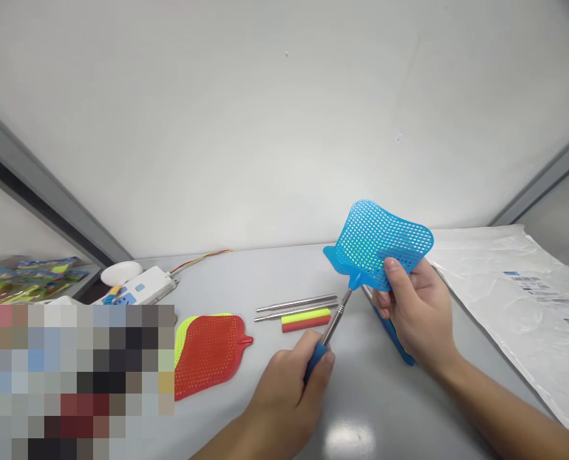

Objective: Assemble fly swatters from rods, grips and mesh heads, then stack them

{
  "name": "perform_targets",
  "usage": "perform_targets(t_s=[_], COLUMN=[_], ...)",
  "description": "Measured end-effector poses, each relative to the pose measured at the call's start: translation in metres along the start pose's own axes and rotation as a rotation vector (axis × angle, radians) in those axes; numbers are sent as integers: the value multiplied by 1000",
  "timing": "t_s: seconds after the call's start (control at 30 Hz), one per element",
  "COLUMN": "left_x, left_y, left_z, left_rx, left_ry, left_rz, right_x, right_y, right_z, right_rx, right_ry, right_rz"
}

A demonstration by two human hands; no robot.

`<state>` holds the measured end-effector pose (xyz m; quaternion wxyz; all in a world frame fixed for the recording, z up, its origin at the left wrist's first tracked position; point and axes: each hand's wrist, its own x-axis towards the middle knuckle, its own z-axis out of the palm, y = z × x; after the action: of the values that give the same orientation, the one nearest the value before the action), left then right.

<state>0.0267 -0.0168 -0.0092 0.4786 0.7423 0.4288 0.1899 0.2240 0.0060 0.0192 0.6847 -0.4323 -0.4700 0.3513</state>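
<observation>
My right hand pinches a blue fly swatter head, a perforated plastic paddle, between thumb and fingers at its lower right. Wrapped in my left hand is the blue grip of a telescopic metal handle. The handle points up to the right, its tip at the neck of the blue head; how deep it sits there I cannot tell. Partly hidden behind my right hand, another blue swatter piece lies on the table. To the left rest a red swatter head and a yellow-green one under it.
Two metal rods lie behind my left hand, beside a yellow-green grip and a red grip. A white plastic mailer covers the right side. A white power strip stands at the back left; a blurred patch hides the front left.
</observation>
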Motion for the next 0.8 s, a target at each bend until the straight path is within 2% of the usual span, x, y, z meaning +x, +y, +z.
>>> perform_targets(t_s=[0.2, 0.63, 0.8], left_x=[-1, 2, 0], left_y=[2, -9, -6], left_z=[-3, 4, 0], left_rx=[-67, -119, -176], left_ry=[-52, 27, -17], left_rz=[-31, -28, -45], right_x=[3, 7, 7], right_y=[-1, 1, -1], right_z=[-2, -3, -3], right_rx=[15, -38, -47], right_ry=[-26, -50, -116], right_rz=[77, 127, 141])
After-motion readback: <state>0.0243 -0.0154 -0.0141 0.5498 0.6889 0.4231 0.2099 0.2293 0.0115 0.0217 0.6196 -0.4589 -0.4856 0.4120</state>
